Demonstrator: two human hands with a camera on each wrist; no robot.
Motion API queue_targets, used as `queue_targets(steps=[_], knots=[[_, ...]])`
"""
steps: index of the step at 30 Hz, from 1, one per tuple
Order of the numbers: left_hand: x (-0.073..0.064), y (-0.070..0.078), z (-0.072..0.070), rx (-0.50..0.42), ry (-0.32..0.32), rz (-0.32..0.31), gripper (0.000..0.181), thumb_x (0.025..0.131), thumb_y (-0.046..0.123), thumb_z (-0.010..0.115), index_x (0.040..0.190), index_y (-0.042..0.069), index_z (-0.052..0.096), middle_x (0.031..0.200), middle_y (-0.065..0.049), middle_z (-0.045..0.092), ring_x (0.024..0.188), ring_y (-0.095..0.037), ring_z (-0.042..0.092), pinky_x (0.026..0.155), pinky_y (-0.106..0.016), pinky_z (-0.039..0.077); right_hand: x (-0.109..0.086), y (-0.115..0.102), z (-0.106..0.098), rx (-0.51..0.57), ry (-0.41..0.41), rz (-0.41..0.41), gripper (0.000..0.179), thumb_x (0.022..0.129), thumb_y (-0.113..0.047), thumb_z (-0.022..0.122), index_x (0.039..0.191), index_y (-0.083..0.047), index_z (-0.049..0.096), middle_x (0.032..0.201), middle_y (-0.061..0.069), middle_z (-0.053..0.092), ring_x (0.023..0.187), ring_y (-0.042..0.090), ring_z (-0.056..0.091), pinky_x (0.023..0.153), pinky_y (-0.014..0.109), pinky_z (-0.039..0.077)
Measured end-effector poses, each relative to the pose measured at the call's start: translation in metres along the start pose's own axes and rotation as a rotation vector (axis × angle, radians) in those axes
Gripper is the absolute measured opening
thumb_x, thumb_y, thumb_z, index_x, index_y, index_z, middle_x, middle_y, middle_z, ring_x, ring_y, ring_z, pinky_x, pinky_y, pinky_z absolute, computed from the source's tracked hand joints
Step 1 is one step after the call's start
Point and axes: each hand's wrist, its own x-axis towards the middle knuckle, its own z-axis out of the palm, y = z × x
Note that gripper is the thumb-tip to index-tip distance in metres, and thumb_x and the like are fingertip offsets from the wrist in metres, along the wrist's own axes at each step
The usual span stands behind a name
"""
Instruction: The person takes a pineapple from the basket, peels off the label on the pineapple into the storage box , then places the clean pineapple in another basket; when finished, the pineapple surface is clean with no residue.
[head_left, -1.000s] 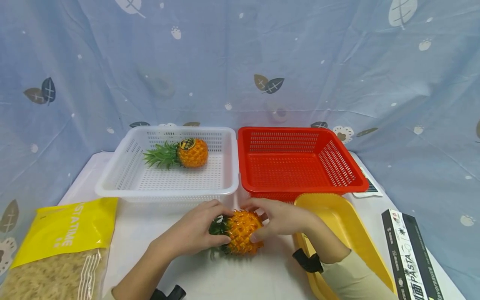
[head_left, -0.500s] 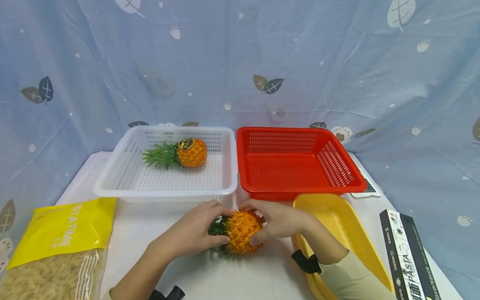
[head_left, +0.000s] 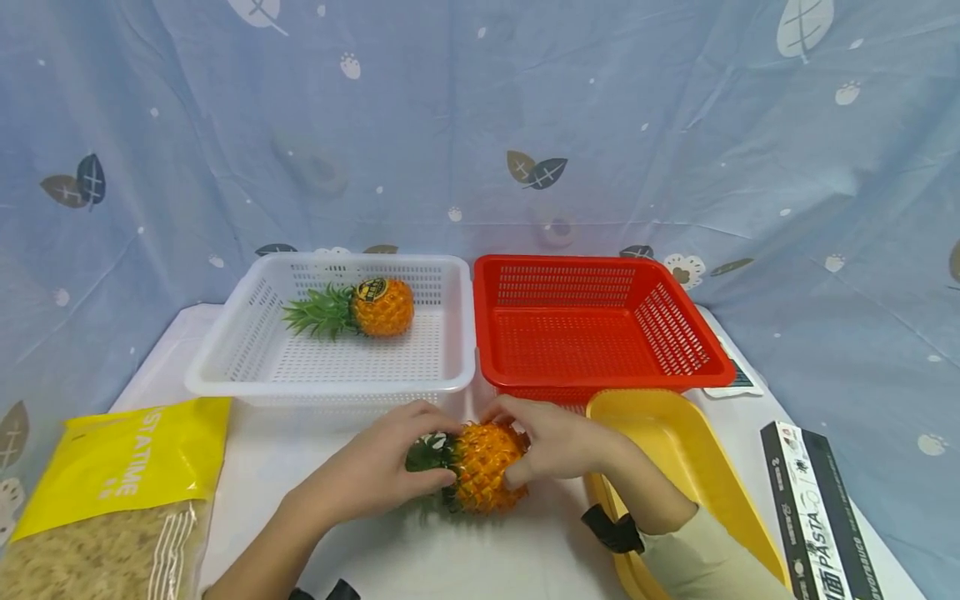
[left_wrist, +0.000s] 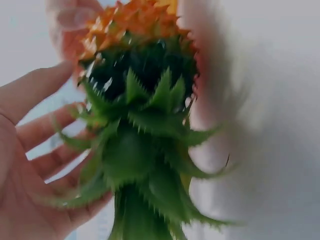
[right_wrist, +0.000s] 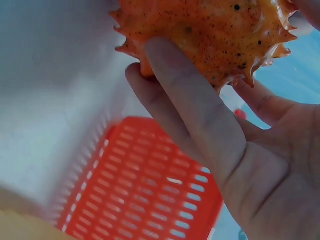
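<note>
In the white basket, one pineapple is already laid. By the half-closed left grip, the crown end of a second pineapple, at the tabletop and apparently not yet placed, is loosely held; its base is clasped by the curled right grip.

Head view bright, softly shadowed; left wrist view hazy, pineapple leaves partly blurred; right wrist view dimmer, bluish.
</note>
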Motion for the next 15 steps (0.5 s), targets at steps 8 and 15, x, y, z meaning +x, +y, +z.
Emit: queue_targets(steps=[8, 15], knots=[[-0.009, -0.007, -0.031, -0.095, 0.170, 0.047, 0.029, 0.097, 0.030, 0.074, 0.125, 0.029, 0.069, 0.121, 0.014, 0.069, 0.109, -0.011, 0.065, 0.088, -0.032, 0.057, -0.022, -0.004, -0.027, 0.076, -0.007, 0.002, 0.058, 0.077, -0.018, 0.076, 0.131, -0.021, 0.055, 0.126, 0.000, 0.063, 0.114, 0.022, 0.058, 0.088, 0.035, 0.057], [-0.021, -0.018, -0.058, -0.047, 0.333, 0.016, 0.025, 0.096, 0.019, 0.075, 0.120, 0.025, 0.072, 0.118, 0.012, 0.071, 0.110, -0.002, 0.063, 0.089, -0.028, 0.058, -0.043, -0.012, -0.059, 0.004, 0.001, 0.047, 0.058, 0.077, -0.016, 0.074, 0.131, -0.023, 0.055, 0.130, -0.001, 0.061, 0.114, 0.021, 0.058, 0.088, 0.037, 0.057]])
